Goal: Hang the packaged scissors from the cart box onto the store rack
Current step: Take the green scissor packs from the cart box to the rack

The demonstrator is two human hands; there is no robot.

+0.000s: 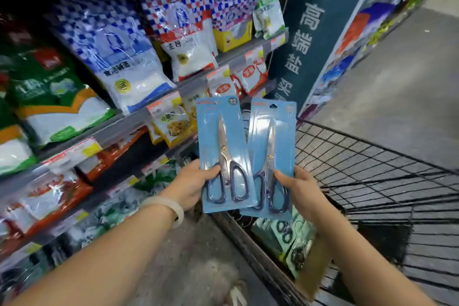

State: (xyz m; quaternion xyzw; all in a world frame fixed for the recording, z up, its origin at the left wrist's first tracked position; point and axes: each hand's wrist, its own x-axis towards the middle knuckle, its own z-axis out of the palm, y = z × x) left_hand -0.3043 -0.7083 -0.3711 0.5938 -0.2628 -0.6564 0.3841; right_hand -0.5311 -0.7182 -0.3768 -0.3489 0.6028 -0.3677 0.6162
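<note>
I hold two blue blister cards of scissors upright in front of me, side by side. My left hand (192,182) grips the lower left edge of the left scissors pack (223,131), thumb across the handles. My right hand (299,191) grips the lower right of the right scissors pack (275,136), which sits partly behind the left one. Below them, the cart box (314,261) holds several more packs (285,233) in pale green card. No hook of the store rack shows clearly behind the packs.
Store shelves (139,117) on the left carry bags of salt, sugar and seasoning with price tags. A black wire cart (372,169) stands on the right. A dark sign pillar (305,40) rises behind it. Grey concrete floor (397,82) lies beyond.
</note>
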